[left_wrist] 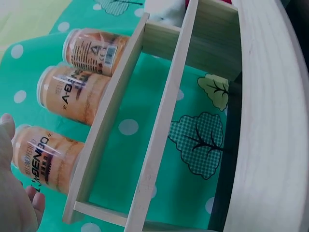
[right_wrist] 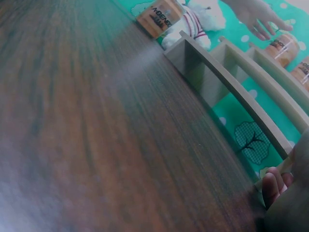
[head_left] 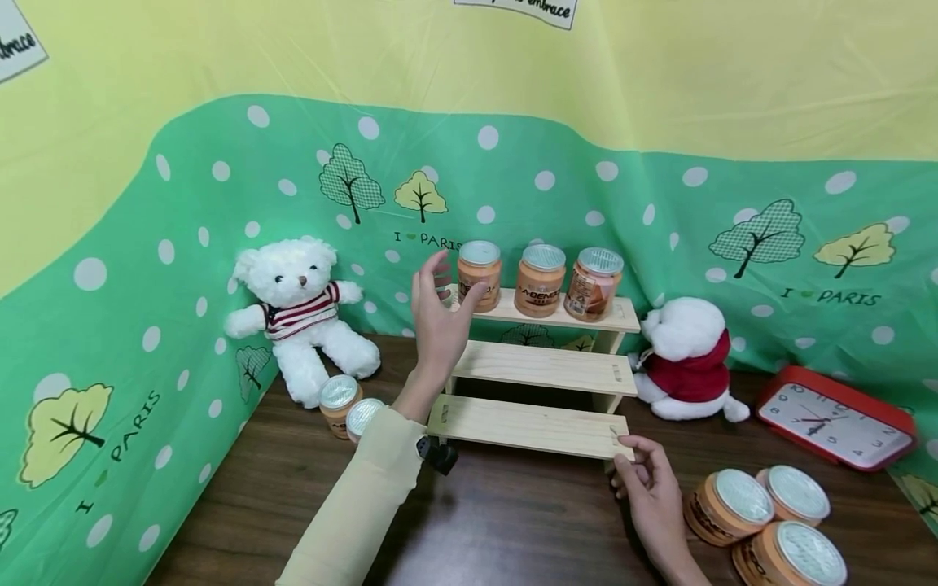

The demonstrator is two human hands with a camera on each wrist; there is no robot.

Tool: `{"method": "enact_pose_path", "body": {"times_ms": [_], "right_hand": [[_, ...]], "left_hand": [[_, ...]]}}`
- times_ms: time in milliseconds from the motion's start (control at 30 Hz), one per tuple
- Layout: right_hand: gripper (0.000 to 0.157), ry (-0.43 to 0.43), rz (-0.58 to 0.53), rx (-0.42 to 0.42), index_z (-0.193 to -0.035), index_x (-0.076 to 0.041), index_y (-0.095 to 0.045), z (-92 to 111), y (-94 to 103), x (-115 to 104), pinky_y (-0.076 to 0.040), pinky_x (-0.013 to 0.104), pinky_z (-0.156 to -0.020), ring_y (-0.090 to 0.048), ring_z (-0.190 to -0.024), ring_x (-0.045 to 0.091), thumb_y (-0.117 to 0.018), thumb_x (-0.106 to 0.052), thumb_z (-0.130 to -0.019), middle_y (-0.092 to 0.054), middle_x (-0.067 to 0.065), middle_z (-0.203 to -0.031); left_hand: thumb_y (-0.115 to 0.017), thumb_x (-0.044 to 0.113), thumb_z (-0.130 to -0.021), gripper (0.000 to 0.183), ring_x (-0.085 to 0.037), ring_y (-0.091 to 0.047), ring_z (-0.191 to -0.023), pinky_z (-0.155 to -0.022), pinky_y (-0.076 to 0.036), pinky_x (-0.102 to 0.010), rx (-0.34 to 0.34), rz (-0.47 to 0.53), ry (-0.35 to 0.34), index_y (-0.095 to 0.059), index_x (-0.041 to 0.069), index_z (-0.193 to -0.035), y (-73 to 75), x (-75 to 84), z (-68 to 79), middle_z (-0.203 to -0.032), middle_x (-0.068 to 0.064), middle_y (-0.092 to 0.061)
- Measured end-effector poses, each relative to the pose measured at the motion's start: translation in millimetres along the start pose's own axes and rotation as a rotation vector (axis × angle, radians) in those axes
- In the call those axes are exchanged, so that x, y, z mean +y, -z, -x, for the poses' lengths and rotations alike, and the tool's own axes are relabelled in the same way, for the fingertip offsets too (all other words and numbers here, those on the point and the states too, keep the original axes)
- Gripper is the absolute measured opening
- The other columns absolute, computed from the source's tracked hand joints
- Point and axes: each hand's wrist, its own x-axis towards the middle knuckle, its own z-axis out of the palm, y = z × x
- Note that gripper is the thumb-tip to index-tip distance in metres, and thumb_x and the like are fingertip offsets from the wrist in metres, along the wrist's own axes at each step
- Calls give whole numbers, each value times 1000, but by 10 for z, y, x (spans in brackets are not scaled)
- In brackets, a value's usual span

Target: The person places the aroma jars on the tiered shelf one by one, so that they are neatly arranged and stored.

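Note:
A three-tier wooden shelf point(head_left: 528, 427) stands on the table. On its top tier, orange jars with silvery lids form a row: a left jar point(head_left: 479, 267), a middle jar point(head_left: 541, 281) and a right jar point(head_left: 593, 285). My left hand point(head_left: 443, 325) is raised at the left jar, fingers spread and thumb in front of it. The left wrist view shows that jar point(left_wrist: 48, 157) upright on the tier, with the hand point(left_wrist: 17, 198) beside it. At the bottom tier's right end, my right hand point(head_left: 652, 500) grips the board, thumb on top and fingers curled below.
Two more jars point(head_left: 340, 403) stand left of the shelf, partly behind my left sleeve, by a white teddy bear point(head_left: 304, 313). A red-shirted plush toy point(head_left: 689, 362), a red clock point(head_left: 835, 419) and three clustered jars point(head_left: 729, 506) are on the right. Patterned cloth point(head_left: 542, 212) hangs behind.

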Motion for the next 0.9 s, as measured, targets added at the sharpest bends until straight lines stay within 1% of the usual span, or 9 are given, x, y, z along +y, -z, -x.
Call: {"method": "enact_pose_path", "body": {"times_ms": [200, 367, 500, 567, 733, 800, 900], "right_hand": [[28, -3, -3, 1, -140, 1, -56, -9, 1, 1, -55, 25, -60, -63, -72, 13, -62, -4, -113, -60, 3, -95], [28, -7, 5, 0, -141, 0, -56, -8, 3, 5, -55, 25, -60, -63, -73, 13, -62, -4, -113, -60, 3, -96], [28, 0, -4, -3, -140, 1, -56, -7, -1, 11, -55, 25, -60, -63, -73, 13, -62, -4, -113, -60, 3, -96], [28, 2, -6, -5, -140, 1, -56, -8, -1, 14, -55, 25, -60, -63, -73, 13, -62, -4, -113, -60, 2, -96], [28, -1, 2, 0, -141, 1, -56, -19, 6, 21, -55, 24, -60, -63, -73, 13, -62, -4, -113, -59, 1, -95], [29, -2, 6, 2, -141, 0, -56, -21, 9, 23, -55, 24, -60, -63, -73, 13, -62, -4, -113, -59, 0, -95], [29, -3, 7, -2, -141, 0, -56, -17, 8, 23, -55, 24, -61, -63, -73, 13, -62, -4, -113, -60, 1, -95]], "left_hand": [[-87, 28, -100, 74, -41, -58, -127, -108, -52, -51, -2, 20, 8, -50, 6, -160, 64, 69, 122, -144, -21, -56], [-87, 22, -99, 71, -42, -58, -126, -107, -52, -55, -7, 41, -13, -51, 4, -158, 133, 100, 254, -143, -24, -57], [-88, 21, -98, 69, -37, -59, -128, -107, -52, -56, -14, 50, -10, -53, 7, -157, 193, 112, 374, -144, -19, -58], [-88, 26, -99, 70, -36, -59, -129, -108, -52, -56, -23, 48, 3, -53, 9, -157, 216, 116, 437, -144, -16, -58], [-86, 41, -100, 75, -42, -58, -131, -109, -52, -57, -46, 61, 12, -53, 6, -157, 257, 126, 566, -144, -18, -58], [-87, 38, -100, 73, -43, -57, -132, -109, -52, -58, -47, 70, 11, -53, 7, -157, 272, 139, 607, -143, -21, -58], [-88, 29, -99, 69, -41, -58, -131, -108, -53, -57, -42, 66, 7, -55, 8, -155, 300, 156, 672, -140, -21, -59]]}}
